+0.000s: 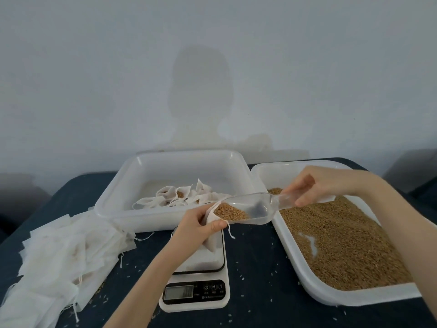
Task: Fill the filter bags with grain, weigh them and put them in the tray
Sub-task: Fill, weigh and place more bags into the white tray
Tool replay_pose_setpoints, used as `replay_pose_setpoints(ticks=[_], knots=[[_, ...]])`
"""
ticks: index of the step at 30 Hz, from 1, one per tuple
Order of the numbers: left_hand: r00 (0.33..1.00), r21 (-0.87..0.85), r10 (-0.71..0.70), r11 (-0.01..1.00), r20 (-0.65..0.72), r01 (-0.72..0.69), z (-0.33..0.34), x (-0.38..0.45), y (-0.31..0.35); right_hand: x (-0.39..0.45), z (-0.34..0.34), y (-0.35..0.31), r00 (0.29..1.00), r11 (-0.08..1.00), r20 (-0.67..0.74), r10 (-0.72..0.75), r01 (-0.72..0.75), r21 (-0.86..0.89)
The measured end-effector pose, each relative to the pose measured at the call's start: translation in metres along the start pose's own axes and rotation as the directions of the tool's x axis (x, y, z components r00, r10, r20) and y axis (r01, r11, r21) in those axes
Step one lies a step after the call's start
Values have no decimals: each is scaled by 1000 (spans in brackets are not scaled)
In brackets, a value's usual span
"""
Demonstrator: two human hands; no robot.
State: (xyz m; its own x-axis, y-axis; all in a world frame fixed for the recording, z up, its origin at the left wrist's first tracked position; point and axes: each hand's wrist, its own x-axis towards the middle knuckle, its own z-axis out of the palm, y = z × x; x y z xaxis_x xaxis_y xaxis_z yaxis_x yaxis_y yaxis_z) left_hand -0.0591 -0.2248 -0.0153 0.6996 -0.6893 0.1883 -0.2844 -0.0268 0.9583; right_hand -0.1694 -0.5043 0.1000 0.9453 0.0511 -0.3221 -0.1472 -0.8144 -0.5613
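Observation:
My left hand [197,224] grips a white filter bag [211,237] by its open mouth, just above the white kitchen scale [198,280]. My right hand [314,185] holds a clear plastic scoop [250,207] by its handle, tilted with its tip in the bag's mouth. Brown grain [230,212] lies at the scoop's tip, at the bag opening. At the right stands a white tray [314,292] full of grain [343,242]. Behind the scale is another white tray [118,185] holding several filled bags [179,196].
A heap of empty white filter bags [61,254] lies at the left on the dark blue table [257,268]. Loose grains are scattered around the scale. A bare wall rises right behind the trays.

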Motion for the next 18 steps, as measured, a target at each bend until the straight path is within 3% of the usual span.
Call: replay_pose_setpoints(ticks=[7,18], knots=[[999,-141,-6,990,-43,0,1,2,5,2,17,17,997,984,-19,-73,76,160],[996,-177,-18,984,-91,2,2,5,-1,3,34,26,995,961,-89,-51,73,266]])
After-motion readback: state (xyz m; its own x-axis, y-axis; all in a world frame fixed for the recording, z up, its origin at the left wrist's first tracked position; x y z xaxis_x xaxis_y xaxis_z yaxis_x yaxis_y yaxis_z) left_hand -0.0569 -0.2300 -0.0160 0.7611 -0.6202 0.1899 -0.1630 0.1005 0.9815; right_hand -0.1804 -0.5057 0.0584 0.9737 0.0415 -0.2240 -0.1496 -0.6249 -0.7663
